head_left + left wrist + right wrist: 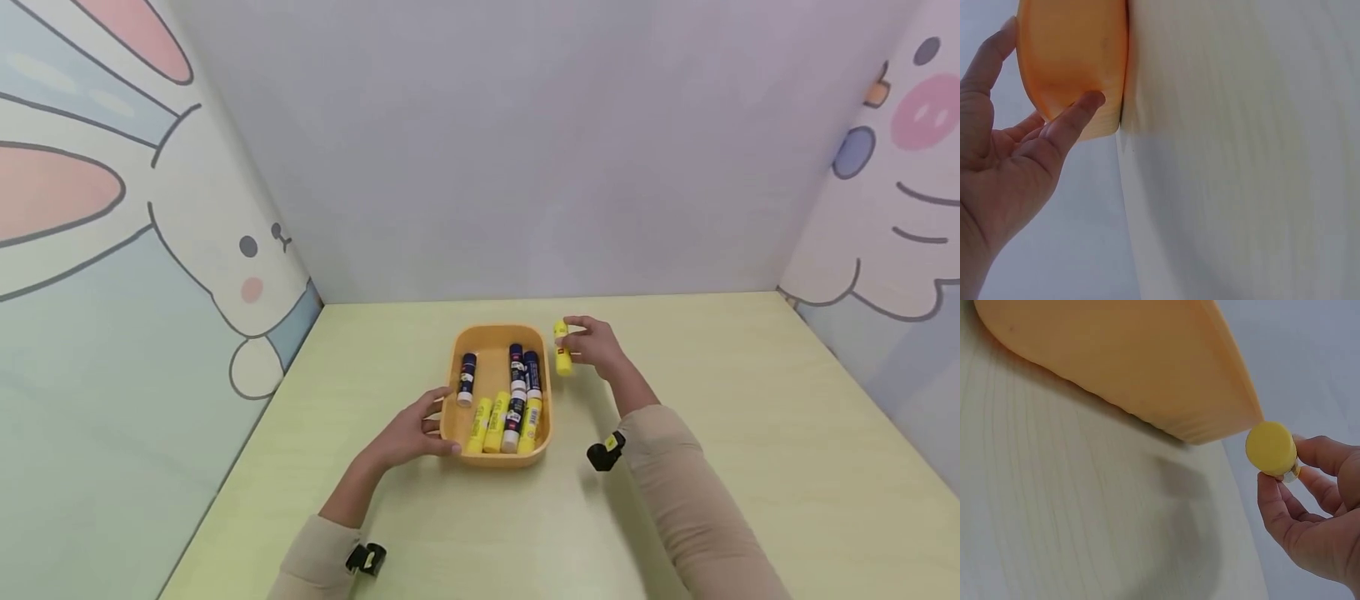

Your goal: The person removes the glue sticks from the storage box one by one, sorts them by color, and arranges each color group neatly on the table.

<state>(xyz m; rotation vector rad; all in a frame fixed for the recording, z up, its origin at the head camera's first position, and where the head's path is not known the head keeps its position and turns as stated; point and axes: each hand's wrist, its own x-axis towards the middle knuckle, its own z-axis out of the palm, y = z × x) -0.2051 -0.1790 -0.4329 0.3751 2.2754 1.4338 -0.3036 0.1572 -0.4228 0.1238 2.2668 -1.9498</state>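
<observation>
My right hand pinches a yellow glue stick between thumb and fingers, just off the right side of an orange plastic basket. From the right wrist view, the round yellow end of that glue stick faces the camera, raised over the table with a shadow below. At the basket's near left corner my left hand holds the wall, thumb on the near side and fingers along the left side. Inside lie several yellow glue sticks and several dark blue ones with white ends, including a dark blue glue stick apart at the left.
The basket stands on a pale wood-grain table. A plain grey-white wall rises behind the table's far edge. Side panels carry cartoon drawings, a rabbit on the left and another figure on the right.
</observation>
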